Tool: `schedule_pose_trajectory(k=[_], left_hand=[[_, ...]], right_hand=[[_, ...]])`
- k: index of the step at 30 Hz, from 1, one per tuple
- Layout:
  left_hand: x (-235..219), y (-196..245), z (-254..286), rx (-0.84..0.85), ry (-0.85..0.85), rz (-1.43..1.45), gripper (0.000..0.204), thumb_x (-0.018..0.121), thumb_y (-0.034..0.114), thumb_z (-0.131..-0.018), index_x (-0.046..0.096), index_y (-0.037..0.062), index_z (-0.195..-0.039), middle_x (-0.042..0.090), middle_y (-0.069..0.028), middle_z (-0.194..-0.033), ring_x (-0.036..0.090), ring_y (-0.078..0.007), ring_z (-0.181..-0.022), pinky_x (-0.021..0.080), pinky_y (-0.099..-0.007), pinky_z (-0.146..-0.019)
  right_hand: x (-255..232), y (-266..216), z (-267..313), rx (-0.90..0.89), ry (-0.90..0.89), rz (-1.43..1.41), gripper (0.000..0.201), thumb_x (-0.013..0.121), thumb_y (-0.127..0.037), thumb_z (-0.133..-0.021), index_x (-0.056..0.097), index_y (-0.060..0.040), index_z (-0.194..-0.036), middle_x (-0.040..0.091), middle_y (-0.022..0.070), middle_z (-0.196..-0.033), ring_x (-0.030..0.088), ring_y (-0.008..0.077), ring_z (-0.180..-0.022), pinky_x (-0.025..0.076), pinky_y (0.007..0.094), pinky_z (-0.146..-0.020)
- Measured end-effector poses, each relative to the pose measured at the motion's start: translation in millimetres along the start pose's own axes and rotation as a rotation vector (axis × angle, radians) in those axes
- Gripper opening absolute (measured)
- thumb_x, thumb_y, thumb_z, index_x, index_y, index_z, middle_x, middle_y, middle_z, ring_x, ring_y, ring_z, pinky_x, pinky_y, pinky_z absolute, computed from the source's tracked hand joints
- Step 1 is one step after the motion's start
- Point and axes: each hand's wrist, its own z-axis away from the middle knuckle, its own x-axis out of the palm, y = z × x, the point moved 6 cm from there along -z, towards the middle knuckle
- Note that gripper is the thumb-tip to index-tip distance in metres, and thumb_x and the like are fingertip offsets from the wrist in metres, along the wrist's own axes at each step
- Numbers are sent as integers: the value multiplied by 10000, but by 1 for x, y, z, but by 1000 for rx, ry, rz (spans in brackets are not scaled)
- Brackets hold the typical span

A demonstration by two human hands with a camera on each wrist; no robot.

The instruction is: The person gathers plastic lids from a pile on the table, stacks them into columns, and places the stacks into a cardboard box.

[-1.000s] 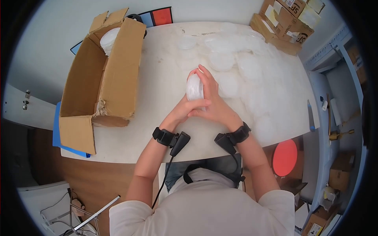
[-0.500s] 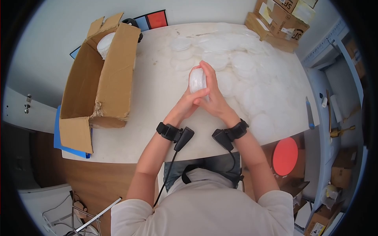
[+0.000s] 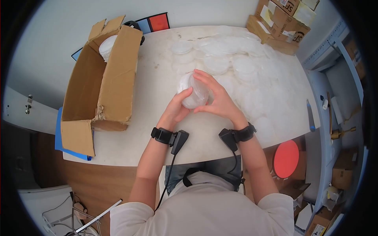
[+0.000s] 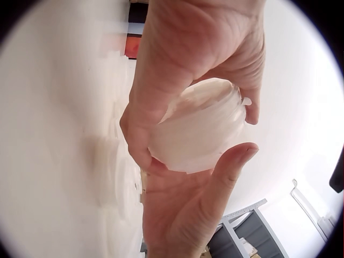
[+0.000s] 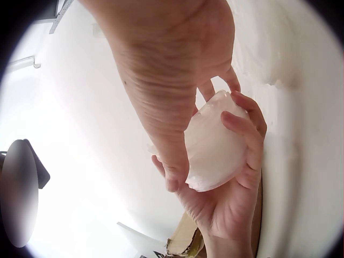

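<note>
A thick round stack of translucent white lids (image 3: 195, 94) is held over the middle of the table, tilted so a round face shows. My left hand (image 3: 176, 108) grips its left side, thumb laid along the near face. The right hand (image 3: 220, 103) curves round the right side, its fingers reaching over the far edge and its thumb at the near edge. In the left wrist view the lid stack (image 4: 199, 134) sits between both hands, its rim edges ragged like thin layers. From the right wrist, the left hand (image 5: 231, 204) cups the stack from the other side.
Many similar translucent lids (image 3: 244, 65) cover the table's right and far parts. On the left, an open cardboard box (image 3: 118, 78) has a white round stack (image 3: 107, 48) at its far end. Parcel boxes (image 3: 285, 25) stand at the back right. A blue-handled tool (image 3: 310, 116) lies near the right edge.
The hands have spread slightly apart, and the stack has turned from edge-on to show its round face. It has shifted a little left and nearer to me.
</note>
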Motion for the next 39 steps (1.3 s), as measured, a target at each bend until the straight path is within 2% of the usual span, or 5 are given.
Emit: schedule_pose_trajectory(k=[18,27,33,35,39], left_hand=[[12,1,1,76,83,-196,637,538,203,-796,237,206,-1357,349,-105,-1307,358,-253,-1207,364,-390,-968],[-10,-14,-7,-64,97,-123,471,456,61,-689,441,-39,-1149,501,-97,-1066,492,-208,-976,422,-366,-834],[-5,-5,-6,28,64,-65,630,440,35,-591,398,-6,-1219,483,-104,-1117,465,-225,-1037,392,-368,-879],[17,6,-1,42,-79,-77,631,452,43,-583,395,-5,-1210,479,-89,-1105,457,-207,-1019,378,-331,-882],[1,-7,-6,-48,-44,-170,653,461,47,-565,404,-4,-1213,482,-78,-1108,444,-186,-1029,364,-313,-896]], right_hand=[[30,6,5,33,-1,406,882,610,-427,-740,121,-108,-1401,24,182,-1446,66,371,-1326,87,517,-1042],[30,6,1,-58,-8,373,661,446,-440,-845,222,-133,-1385,109,112,-1457,61,334,-1338,77,530,-1038],[18,11,-2,-151,69,73,484,391,-344,-905,351,-111,-1327,216,109,-1428,228,280,-1305,244,428,-1019],[-7,18,4,81,570,-344,368,430,-265,-914,471,-70,-1223,442,127,-1272,453,186,-1122,395,304,-890],[-1,47,8,277,445,-446,304,503,-240,-892,531,-28,-1108,596,107,-973,533,90,-857,442,218,-710]])
